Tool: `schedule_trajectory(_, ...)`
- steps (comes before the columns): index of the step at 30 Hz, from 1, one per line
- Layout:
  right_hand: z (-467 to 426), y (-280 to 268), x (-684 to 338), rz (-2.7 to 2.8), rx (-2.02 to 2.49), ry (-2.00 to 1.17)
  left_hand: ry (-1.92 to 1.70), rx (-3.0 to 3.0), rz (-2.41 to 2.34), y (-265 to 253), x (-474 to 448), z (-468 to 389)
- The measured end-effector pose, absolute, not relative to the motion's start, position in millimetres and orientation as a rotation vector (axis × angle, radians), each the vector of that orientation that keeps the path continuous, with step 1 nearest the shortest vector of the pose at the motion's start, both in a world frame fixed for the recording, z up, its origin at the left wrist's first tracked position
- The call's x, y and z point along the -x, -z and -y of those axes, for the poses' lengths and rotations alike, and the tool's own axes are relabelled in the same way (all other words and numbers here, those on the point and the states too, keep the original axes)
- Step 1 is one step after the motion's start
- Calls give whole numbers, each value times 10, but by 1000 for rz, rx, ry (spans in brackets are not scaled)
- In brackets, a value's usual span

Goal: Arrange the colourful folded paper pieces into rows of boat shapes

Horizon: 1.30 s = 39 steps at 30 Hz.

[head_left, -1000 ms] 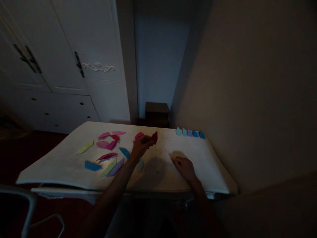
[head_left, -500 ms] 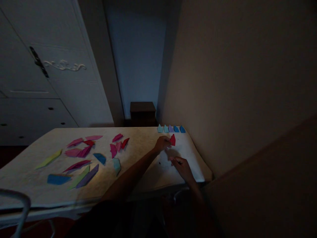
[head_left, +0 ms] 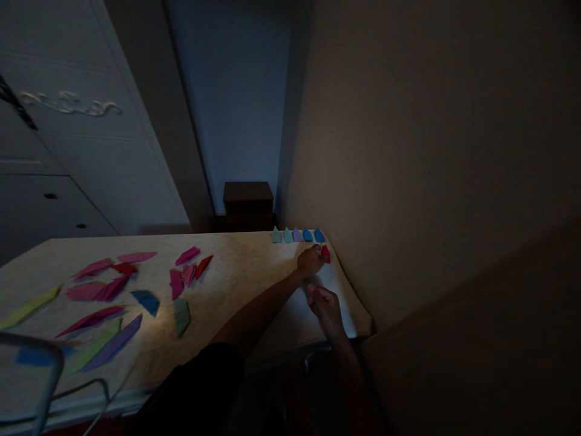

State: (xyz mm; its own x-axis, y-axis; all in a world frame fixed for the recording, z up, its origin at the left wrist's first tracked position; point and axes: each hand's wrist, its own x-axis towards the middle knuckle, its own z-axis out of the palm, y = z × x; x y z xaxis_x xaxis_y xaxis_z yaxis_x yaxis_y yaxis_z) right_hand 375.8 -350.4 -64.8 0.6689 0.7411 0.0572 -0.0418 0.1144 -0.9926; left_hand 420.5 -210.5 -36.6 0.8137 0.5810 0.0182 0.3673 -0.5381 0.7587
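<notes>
Pinched in my left hand (head_left: 311,260) is a small red folded paper piece (head_left: 325,254), held just above the table near its right edge. My right hand (head_left: 327,309) hovers closer to me, its fingers curled together with nothing visible in them. Beyond my left hand, along the far edge, stands a row of small pointed folded papers: two pale teal ones (head_left: 276,235), a lilac one (head_left: 297,234) and two blue ones (head_left: 319,235).
Several folded paper strips in pink (head_left: 86,291), red (head_left: 204,266), blue (head_left: 146,301), teal (head_left: 182,317), green (head_left: 97,345) and purple (head_left: 115,343) lie on the table (head_left: 240,272). A wall (head_left: 431,181) borders the right side. A metal chair frame (head_left: 52,387) stands front left.
My left hand has carried the red folded paper to the right, toward the table's right edge. The right hand's fingers have drawn closer together. The view has turned slightly right.
</notes>
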Motion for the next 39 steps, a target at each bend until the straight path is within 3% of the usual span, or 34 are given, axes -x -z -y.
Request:
schedule_trajectory(15,3516,623,-3756,617,1361,-666,-350,-2627,-604,451,-4366,2236)
schedule_trajectory(39,3558,642,-3758,634,1411,-644,-413,-2695,-599,365,-4223,2350)
